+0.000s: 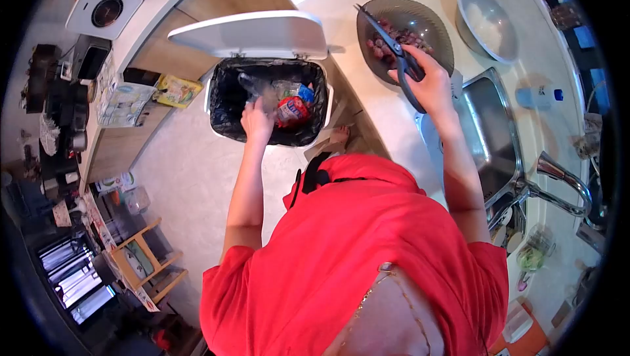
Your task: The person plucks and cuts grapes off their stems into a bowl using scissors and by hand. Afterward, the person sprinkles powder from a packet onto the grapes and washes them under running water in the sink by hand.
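Observation:
My left hand (258, 122) reaches over the open trash bin (329, 105), its fingers closed at a piece of clear plastic packaging (254, 85) that is smeared by motion. Inside the black bin liner (226, 110) lie a red printed wrapper (292, 112) and a blue one (305, 93). In my right hand (430, 83) is a pair of dark-handled scissors (396, 47), blades pointing up and left. The scissors hang over a smoky translucent bowl (430, 24) with reddish grapes (382, 46) in it.
The bin's white lid (256, 31) stands raised. A second bowl (487, 24) with something whitish inside sits by the sink (489, 133) on the counter (377, 110). Beyond are a faucet (558, 179) and a bottle (538, 97). A yellow packet (176, 91) hangs near the left cabinets.

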A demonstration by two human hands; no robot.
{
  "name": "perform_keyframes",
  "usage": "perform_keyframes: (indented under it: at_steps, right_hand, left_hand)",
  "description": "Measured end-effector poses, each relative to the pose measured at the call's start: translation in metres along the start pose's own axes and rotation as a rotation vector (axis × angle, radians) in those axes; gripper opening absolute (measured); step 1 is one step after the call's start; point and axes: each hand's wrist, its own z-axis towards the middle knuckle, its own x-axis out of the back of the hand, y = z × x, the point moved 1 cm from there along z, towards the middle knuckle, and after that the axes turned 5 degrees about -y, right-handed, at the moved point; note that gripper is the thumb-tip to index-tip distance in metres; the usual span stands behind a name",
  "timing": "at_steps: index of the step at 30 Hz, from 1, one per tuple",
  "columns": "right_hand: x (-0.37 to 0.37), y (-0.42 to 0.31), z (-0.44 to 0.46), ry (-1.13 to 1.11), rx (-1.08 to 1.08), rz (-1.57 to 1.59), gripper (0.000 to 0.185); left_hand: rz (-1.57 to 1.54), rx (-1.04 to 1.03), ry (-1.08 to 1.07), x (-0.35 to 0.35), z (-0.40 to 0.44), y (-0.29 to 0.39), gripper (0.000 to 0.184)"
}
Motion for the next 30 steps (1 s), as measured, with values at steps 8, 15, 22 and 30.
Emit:
perform_keyframes:
  at_steps: [8,15,22,30]
  right_hand:
    - [0.115,0.119,0.054,0.415,-0.401,-0.419,0.042]
    - [0.161,0.209,0.104,0.215,-0.724,-0.646,0.049]
    - [0.142,0.189,0.076,0.34,-0.568,0.405,0.039]
    - [0.022,0.029,-0.026,-0.232,-0.683,1.585,0.057]
  left_hand:
    - [-0.62,-0.262,-0.112,-0.009,-0.002,0.087,0.032]
    - [-0.588,-0.754,-0.107,-0.008,0.046,0.23,0.028]
    - [-0.29,-0.728,-0.201,-0.042,0.119,0.28,0.028]
    - [-0.304,-0.607,-0.47,-0.085,0.165,0.284,0.031]
